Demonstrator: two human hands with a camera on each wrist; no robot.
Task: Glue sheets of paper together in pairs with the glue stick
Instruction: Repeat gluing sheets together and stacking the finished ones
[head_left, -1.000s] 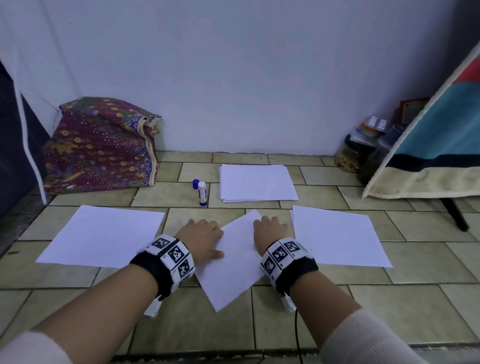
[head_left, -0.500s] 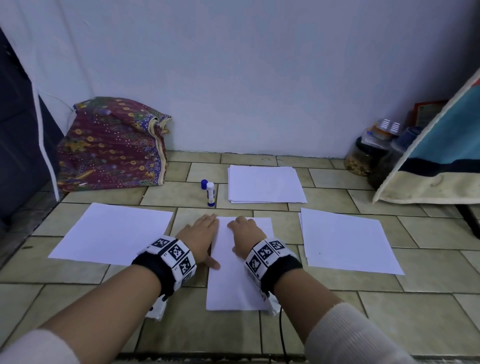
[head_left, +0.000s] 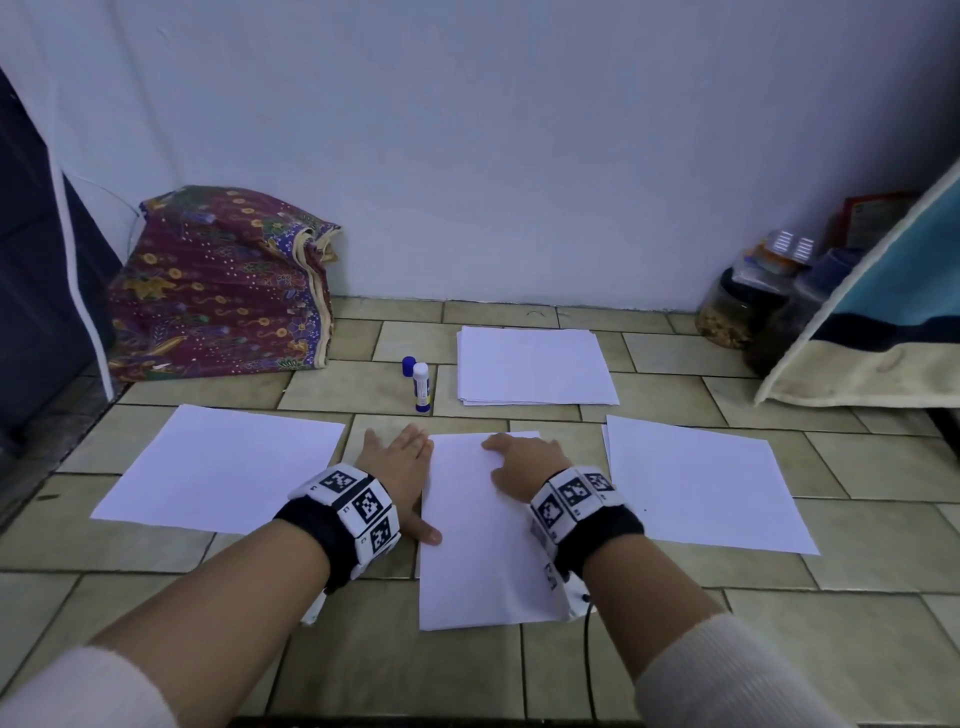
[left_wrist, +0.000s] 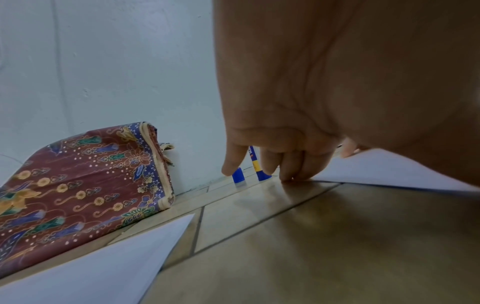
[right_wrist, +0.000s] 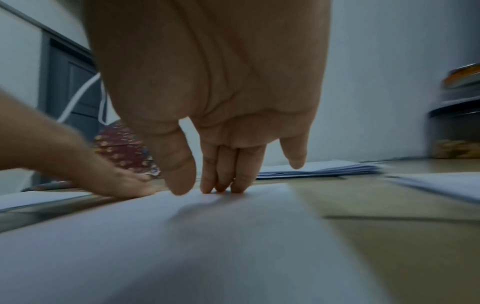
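- Where pale plaster wall (head_left: 467, 156) met floor (head_left: 675, 649), glazed beige rectangular tiles with dark grout ran throughout.
- Patterned maroon cloth bundle (head_left: 218, 291), folded and soft, stood against the wall.
- Right sheet (head_left: 701, 483) and left sheet (head_left: 218, 467), flat white paper, lay either side.
- Middle sheet (head_left: 478, 545), smooth and white, lay square to the tiles; a second earlier it sat skewed.
- Paper stack (head_left: 535, 364), near the wall.
- Left hand (head_left: 400, 467), fingers straight, pressed flat along the middle sheet's left edge, gripping nothing.
- Right hand (head_left: 524, 462), fingertips (right_wrist: 221, 185) pressing down on that sheet, holding nothing.
- Glue stick (head_left: 421, 387), upright white cylinder, uncapped, left of the stack.
- Blue cap (head_left: 409, 365), beside it.
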